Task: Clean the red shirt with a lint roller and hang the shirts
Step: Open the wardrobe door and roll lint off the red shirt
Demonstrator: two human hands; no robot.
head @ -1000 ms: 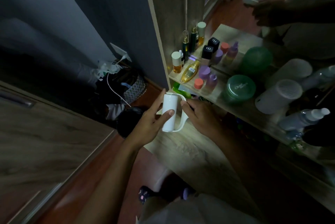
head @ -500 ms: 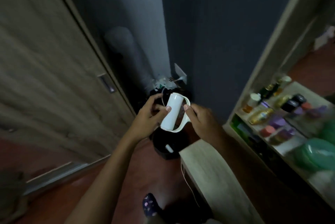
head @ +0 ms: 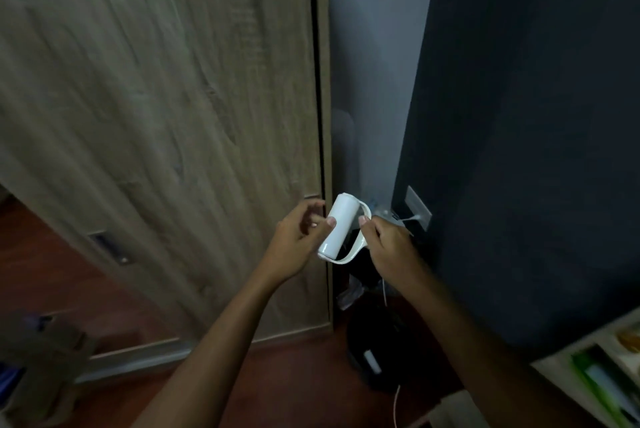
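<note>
Head view, left hand point(head: 298, 240) and right hand point(head: 388, 244) both holding white lint roller point(head: 336, 227), dim shelf point(head: 595, 382) contents unclear

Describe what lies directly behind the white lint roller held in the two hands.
Behind the lint roller a wooden door's edge, a pale wall strip and a dark bag on the floor show; whatever the roller itself covers stays hidden.

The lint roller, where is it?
Mid-frame in the head view, the lint roller is held between the left hand and right hand, before the wooden door.

Lint roller point(head: 337, 227) smooth white plastic; wardrobe door point(head: 156, 116) matt wood grain.
</note>
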